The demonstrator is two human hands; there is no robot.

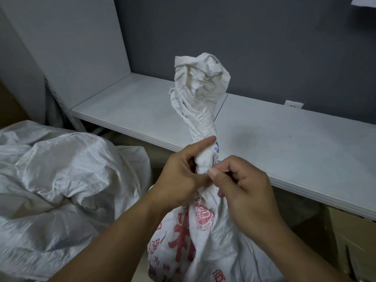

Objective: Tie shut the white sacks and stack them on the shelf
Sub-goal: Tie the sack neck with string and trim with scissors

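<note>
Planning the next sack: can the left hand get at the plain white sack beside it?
Likely not yet: the left hand grips the printed sack's twisted neck, though nothing blocks the plain sack.

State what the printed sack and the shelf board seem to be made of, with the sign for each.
Printed sack: likely woven plastic, matt white; fine weave lines, frayed top edge. Shelf board: perhaps laminated or painted board, smooth white; flat, faint sheen, ribbed edge.
</note>
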